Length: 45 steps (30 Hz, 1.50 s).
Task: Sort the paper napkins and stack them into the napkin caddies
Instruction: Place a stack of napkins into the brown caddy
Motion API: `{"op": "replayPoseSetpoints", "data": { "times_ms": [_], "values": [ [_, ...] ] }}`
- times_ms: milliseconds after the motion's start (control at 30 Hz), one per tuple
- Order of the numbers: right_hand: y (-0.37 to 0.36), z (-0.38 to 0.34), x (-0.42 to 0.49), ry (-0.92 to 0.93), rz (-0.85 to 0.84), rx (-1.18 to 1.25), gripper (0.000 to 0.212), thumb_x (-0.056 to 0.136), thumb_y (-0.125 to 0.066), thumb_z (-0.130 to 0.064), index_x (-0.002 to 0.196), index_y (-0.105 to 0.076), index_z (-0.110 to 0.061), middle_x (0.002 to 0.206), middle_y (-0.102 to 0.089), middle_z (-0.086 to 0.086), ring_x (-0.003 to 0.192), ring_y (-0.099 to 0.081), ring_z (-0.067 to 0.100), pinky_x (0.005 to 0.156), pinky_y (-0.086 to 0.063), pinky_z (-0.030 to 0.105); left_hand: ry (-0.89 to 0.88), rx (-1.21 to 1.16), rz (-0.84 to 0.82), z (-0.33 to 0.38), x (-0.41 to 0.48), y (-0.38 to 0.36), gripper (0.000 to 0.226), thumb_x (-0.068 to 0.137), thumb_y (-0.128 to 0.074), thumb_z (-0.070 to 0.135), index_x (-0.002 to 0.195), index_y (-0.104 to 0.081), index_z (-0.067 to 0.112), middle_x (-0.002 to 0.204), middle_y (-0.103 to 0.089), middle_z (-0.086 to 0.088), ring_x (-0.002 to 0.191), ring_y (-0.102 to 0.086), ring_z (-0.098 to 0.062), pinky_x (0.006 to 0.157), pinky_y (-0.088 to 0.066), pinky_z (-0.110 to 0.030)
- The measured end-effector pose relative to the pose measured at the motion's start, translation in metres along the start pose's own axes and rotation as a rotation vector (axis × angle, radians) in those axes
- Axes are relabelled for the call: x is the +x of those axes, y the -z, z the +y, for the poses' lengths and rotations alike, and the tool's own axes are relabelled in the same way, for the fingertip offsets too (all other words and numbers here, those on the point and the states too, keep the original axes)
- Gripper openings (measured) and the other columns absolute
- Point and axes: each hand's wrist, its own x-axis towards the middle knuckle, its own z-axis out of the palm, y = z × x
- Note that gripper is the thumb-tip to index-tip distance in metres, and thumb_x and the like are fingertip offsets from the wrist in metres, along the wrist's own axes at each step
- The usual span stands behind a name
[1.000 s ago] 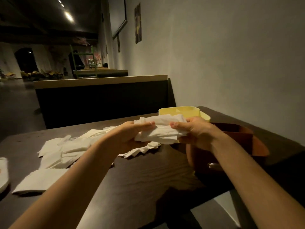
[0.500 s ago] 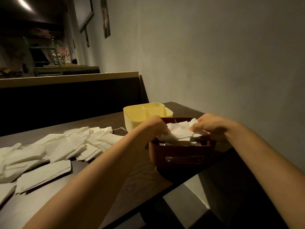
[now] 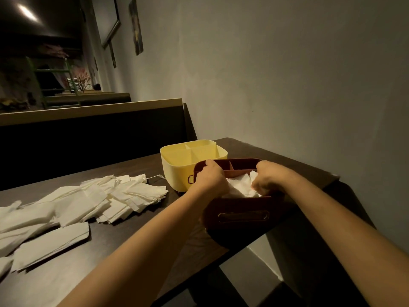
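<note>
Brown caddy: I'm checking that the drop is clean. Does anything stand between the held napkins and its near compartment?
Nothing visible does. The left hand and right hand hold the napkins inside the brown caddy's open near compartment; the yellow caddy sits behind it.

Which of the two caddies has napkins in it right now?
The dark brown caddy, the nearer one, holds white napkins; the yellow caddy behind it shows none.
</note>
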Motion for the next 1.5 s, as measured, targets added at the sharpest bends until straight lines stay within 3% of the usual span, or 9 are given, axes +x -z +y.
{"op": "replayPoseSetpoints", "data": {
  "times_ms": [167,233,300,433,567,833,1067,1367,1500],
  "values": [
    [-0.019,-0.006,0.004,-0.038,0.175,-0.154,0.046,0.085,-0.064,-0.011,0.127,-0.049,-0.004,0.115,-0.054,0.014,0.102,-0.057,0.026,0.085,-0.051,0.033,-0.328,0.461,0.206,-0.001,-0.004,-0.003,0.05,0.086,-0.065,0.026,0.127,-0.045,0.007,0.125,-0.049,-0.014,0.114,-0.048,-0.029,0.094,-0.045,-0.04],
    [-0.022,-0.009,0.002,-0.007,0.268,-0.279,0.064,0.084,-0.065,-0.012,0.14,-0.034,-0.006,0.136,-0.039,0.018,0.122,-0.045,0.033,0.097,-0.045,0.04,-0.459,0.478,0.17,0.002,0.0,-0.003,0.033,0.088,-0.063,0.018,0.119,-0.055,0.008,0.117,-0.059,-0.012,0.106,-0.057,-0.026,0.091,-0.05,-0.039],
    [-0.019,-0.011,0.0,0.096,0.33,-0.377,0.063,0.085,-0.064,-0.012,0.139,-0.033,-0.01,0.14,-0.035,0.017,0.128,-0.037,0.033,0.101,-0.04,0.042,-0.499,0.419,0.035,0.005,0.001,-0.001,0.025,0.09,-0.059,0.01,0.114,-0.06,0.006,0.109,-0.065,-0.013,0.097,-0.063,-0.024,0.086,-0.054,-0.036],
    [-0.014,-0.007,0.004,0.267,0.091,-0.3,0.025,0.09,-0.056,-0.008,0.115,-0.055,-0.015,0.117,-0.057,0.008,0.104,-0.055,0.02,0.087,-0.048,0.03,-0.489,0.375,-0.128,0.004,0.009,0.001,0.03,0.093,-0.055,0.01,0.122,-0.057,0.005,0.115,-0.063,-0.013,0.103,-0.063,-0.024,0.087,-0.052,-0.03],
    [-0.011,-0.001,0.013,0.286,-0.003,-0.259,0.026,0.091,-0.055,-0.007,0.116,-0.058,-0.014,0.117,-0.059,0.007,0.107,-0.056,0.019,0.082,-0.046,0.023,-0.441,0.355,-0.196,0.0,0.018,-0.001,0.029,0.096,-0.051,0.02,0.12,-0.057,0.005,0.112,-0.064,-0.011,0.097,-0.063,-0.022,0.08,-0.049,-0.024],
    [-0.008,0.002,0.016,0.286,-0.055,-0.22,0.032,0.091,-0.057,-0.009,0.122,-0.058,-0.014,0.125,-0.057,0.007,0.115,-0.054,0.019,0.088,-0.045,0.023,-0.412,0.364,-0.252,0.001,0.019,0.001,0.033,0.096,-0.052,0.021,0.124,-0.054,0.005,0.119,-0.06,-0.012,0.105,-0.06,-0.024,0.091,-0.048,-0.028],
    [-0.002,0.002,0.004,0.294,0.086,-0.169,0.022,0.092,-0.052,-0.009,0.112,-0.062,-0.013,0.113,-0.062,0.006,0.096,-0.058,0.016,0.078,-0.048,0.024,-0.478,0.235,-0.081,-0.009,0.01,0.016,0.022,0.095,-0.052,0.017,0.111,-0.064,0.007,0.106,-0.065,-0.008,0.083,-0.054,-0.015,0.071,-0.043,-0.022],
    [0.011,-0.041,-0.032,0.519,0.366,0.052,0.022,0.093,-0.05,-0.013,0.11,-0.065,-0.011,0.106,-0.064,0.007,0.086,-0.057,0.015,0.072,-0.048,0.023,-0.469,0.034,0.245,-0.035,-0.014,0.06,0.023,0.097,-0.045,0.006,0.112,-0.062,0.006,0.113,-0.064,-0.012,0.097,-0.063,-0.024,0.074,-0.052,-0.028],
    [-0.01,-0.088,-0.048,0.694,0.345,0.187,0.021,0.094,-0.052,-0.016,0.111,-0.064,-0.011,0.097,-0.059,0.002,0.085,-0.057,0.012,0.07,-0.048,0.021,-0.392,-0.112,0.326,-0.078,-0.028,0.088,0.018,0.095,-0.048,0.004,0.108,-0.06,0.005,0.106,-0.064,-0.01,0.094,-0.064,-0.02,0.075,-0.054,-0.027]
  ]
}}
